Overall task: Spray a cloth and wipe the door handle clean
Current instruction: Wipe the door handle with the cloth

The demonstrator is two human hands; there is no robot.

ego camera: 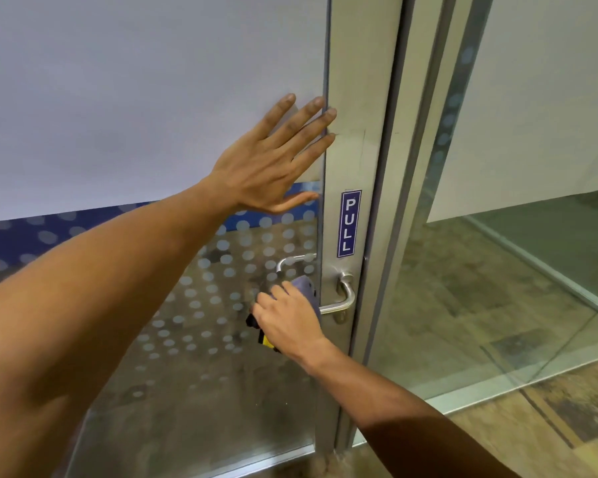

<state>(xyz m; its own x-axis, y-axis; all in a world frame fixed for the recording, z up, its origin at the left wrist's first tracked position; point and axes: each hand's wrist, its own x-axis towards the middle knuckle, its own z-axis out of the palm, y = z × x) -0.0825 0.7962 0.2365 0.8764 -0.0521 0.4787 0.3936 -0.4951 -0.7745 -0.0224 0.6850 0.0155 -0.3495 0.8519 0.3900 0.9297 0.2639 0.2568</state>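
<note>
A silver lever door handle (pixel 346 298) sticks out from the metal door stile below a blue PULL sign (pixel 348 223). My right hand (pixel 290 322) is closed around a grey-purple cloth (pixel 306 288), wrapped over the free end of the lever; a dark and yellow bit of the cloth shows under my fingers. My left hand (pixel 273 157) lies flat with fingers spread on the frosted glass door, above the handle, fingertips touching the stile edge. A second handle (pixel 292 261) on the far side shows through the glass. No spray bottle is in view.
The glass door (pixel 152 98) is frosted white above, with a blue dotted band and clear glass below. A metal frame (pixel 390 201) stands right of the stile, then a fixed glass panel (pixel 497 288). Patterned carpet floor (pixel 567 426) lies at lower right.
</note>
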